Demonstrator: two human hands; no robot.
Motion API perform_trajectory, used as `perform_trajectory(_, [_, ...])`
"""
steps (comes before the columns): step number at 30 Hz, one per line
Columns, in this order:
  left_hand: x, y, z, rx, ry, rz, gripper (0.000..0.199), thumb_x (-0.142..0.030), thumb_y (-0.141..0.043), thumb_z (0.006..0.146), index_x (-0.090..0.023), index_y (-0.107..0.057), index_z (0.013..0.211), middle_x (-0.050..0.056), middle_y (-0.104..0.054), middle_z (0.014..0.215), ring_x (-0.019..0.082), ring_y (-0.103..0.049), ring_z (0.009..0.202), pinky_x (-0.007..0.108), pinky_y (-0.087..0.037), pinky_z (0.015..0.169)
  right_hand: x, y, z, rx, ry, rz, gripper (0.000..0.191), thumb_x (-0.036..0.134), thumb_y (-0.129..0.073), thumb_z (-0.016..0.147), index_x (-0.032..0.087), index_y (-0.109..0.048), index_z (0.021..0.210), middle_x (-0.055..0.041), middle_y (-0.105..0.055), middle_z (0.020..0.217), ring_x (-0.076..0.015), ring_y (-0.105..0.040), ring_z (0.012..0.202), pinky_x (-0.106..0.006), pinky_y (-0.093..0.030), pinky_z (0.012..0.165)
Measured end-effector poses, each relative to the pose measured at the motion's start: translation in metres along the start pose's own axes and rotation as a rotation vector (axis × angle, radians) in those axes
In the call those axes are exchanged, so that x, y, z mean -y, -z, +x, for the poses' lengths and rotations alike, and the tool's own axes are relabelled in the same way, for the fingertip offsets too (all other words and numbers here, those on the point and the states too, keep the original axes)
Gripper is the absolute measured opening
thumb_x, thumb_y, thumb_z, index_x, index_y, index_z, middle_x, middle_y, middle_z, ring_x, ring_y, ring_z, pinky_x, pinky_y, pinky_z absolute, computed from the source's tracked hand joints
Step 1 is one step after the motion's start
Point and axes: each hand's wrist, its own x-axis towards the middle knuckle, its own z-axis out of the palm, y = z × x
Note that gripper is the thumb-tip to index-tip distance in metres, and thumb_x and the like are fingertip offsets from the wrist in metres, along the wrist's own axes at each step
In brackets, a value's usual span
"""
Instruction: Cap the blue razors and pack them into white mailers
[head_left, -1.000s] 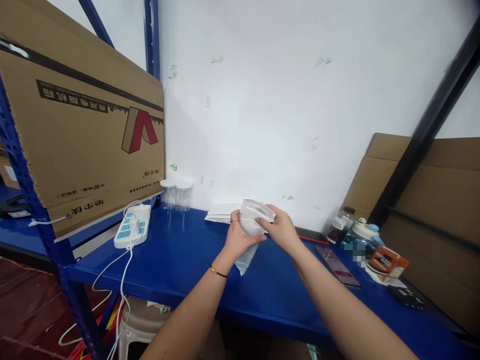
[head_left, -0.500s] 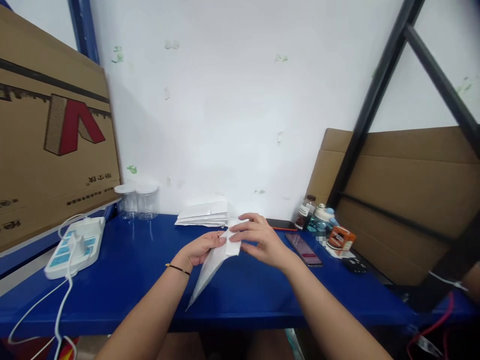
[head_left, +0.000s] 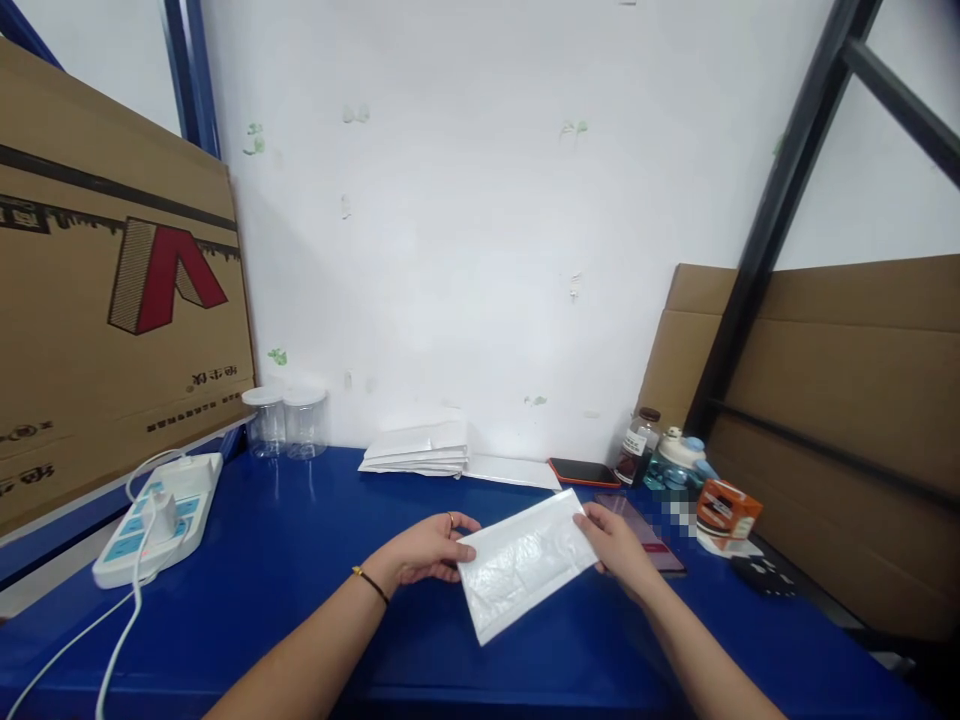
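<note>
A white padded envelope (head_left: 525, 562) is held flat and slightly tilted above the blue table (head_left: 315, 560). My left hand (head_left: 431, 550) pinches its left end, thumb on top and fingers beneath. At the upper right end, my right hand (head_left: 611, 540) grips the envelope between thumb and fingers. Behind it, against the wall, lies a stack of white envelopes (head_left: 416, 447), with one flat white piece (head_left: 514, 471) just to its right.
A power strip (head_left: 161, 520) with cables and two clear jars (head_left: 304, 425) stand left. On the right are a phone (head_left: 583, 472), another phone (head_left: 660, 548), a dark bottle (head_left: 637, 445), an orange box (head_left: 726, 512) and a black object (head_left: 763, 577).
The envelope has turned from edge-on to face-up. My right hand has moved right to its far end, apart from my left hand. The view has shifted slightly.
</note>
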Motion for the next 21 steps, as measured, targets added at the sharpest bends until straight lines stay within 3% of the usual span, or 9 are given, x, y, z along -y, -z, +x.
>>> perform_trajectory(2, [-0.014,-0.005,0.018,-0.117,-0.136,-0.080,0.052,-0.032,-0.079,0.061,-0.020,-0.052,0.104,0.005,-0.062,0.092,0.016,-0.062,0.080,0.032,-0.049,0.075,-0.003,0.001,0.018,-0.043,-0.066,0.142,0.026,0.045,-0.057,0.074,0.020,-0.052,0.073,0.0076,-0.042,0.045,-0.0066,-0.032,0.029,-0.018,-0.018,0.027])
perform_trajectory(5, [-0.048,-0.004,0.041,-0.196,-0.412,-0.146,0.046,-0.046,-0.062,0.077,-0.020,-0.048,0.113,0.012,-0.059,0.109,0.018,-0.061,0.094,0.034,-0.047,0.084,0.000,0.002,0.060,-0.179,-0.070,0.245,0.023,0.041,-0.059,0.070,0.020,-0.049,0.070,0.0067,-0.042,0.046,-0.0064,-0.032,0.031,-0.018,-0.022,0.029])
perform_trajectory(7, [-0.065,0.008,0.049,-0.350,-0.583,0.000,0.047,-0.041,-0.062,0.077,-0.020,-0.048,0.116,0.013,-0.056,0.115,0.019,-0.058,0.100,0.034,-0.045,0.086,-0.001,-0.001,0.090,-0.235,-0.060,0.201,0.021,0.038,-0.058,0.071,0.021,-0.046,0.065,0.0055,-0.042,0.045,-0.0080,-0.035,0.034,-0.020,-0.025,0.031])
perform_trajectory(9, [-0.067,0.028,0.052,-0.599,-0.684,0.223,0.045,-0.033,-0.068,0.070,-0.018,-0.052,0.110,0.011,-0.057,0.112,0.019,-0.057,0.098,0.033,-0.045,0.085,-0.006,-0.007,0.118,-0.242,-0.067,0.134,0.022,0.035,-0.057,0.071,0.022,-0.043,0.060,0.0052,-0.040,0.041,-0.0093,-0.036,0.033,-0.021,-0.026,0.032])
perform_trajectory(11, [-0.054,0.052,0.052,-0.795,-0.679,0.365,0.039,-0.029,-0.067,0.067,-0.016,-0.055,0.101,0.009,-0.059,0.104,0.018,-0.059,0.086,0.032,-0.045,0.079,-0.014,-0.015,0.138,-0.235,-0.074,0.048,0.023,0.030,-0.058,0.070,0.022,-0.043,0.056,0.0054,-0.037,0.036,-0.0110,-0.037,0.032,-0.022,-0.026,0.033])
perform_trajectory(12, [-0.045,0.063,0.051,-0.841,-0.653,0.376,0.037,-0.028,-0.066,0.067,-0.015,-0.056,0.101,0.008,-0.059,0.100,0.016,-0.059,0.080,0.031,-0.046,0.077,-0.017,-0.018,0.146,-0.234,-0.068,0.000,0.023,0.026,-0.060,0.069,0.022,-0.043,0.053,0.0051,-0.036,0.035,-0.0125,-0.039,0.033,-0.024,-0.026,0.034])
perform_trajectory(16, [-0.013,0.088,0.043,-0.861,-0.541,0.307,0.037,-0.025,-0.064,0.067,-0.015,-0.056,0.101,0.006,-0.059,0.098,0.012,-0.057,0.068,0.026,-0.044,0.067,-0.015,-0.026,0.158,-0.273,0.038,-0.151,0.023,0.018,-0.065,0.064,0.023,-0.047,0.050,-0.0051,-0.050,0.051,-0.0240,-0.057,0.059,-0.032,-0.035,0.047])
perform_trajectory(19, [-0.012,0.085,0.041,-0.849,-0.471,0.120,0.037,-0.030,-0.061,0.070,-0.016,-0.055,0.104,0.003,-0.059,0.089,0.012,-0.057,0.070,0.021,-0.038,0.057,0.006,-0.041,0.151,-0.323,0.321,-0.369,0.005,0.025,-0.063,0.070,0.021,-0.062,0.074,-0.0151,-0.059,0.086,-0.0308,-0.055,0.090,-0.038,-0.041,0.065])
perform_trajectory(21, [-0.017,0.079,0.042,-0.814,-0.451,0.023,0.038,-0.033,-0.060,0.071,-0.016,-0.054,0.105,0.002,-0.058,0.084,0.011,-0.056,0.069,0.019,-0.034,0.054,0.027,-0.063,0.144,-0.231,0.587,-0.576,0.027,0.032,-0.056,0.077,0.021,-0.062,0.100,-0.0142,-0.058,0.103,-0.0307,-0.053,0.099,-0.043,-0.042,0.080])
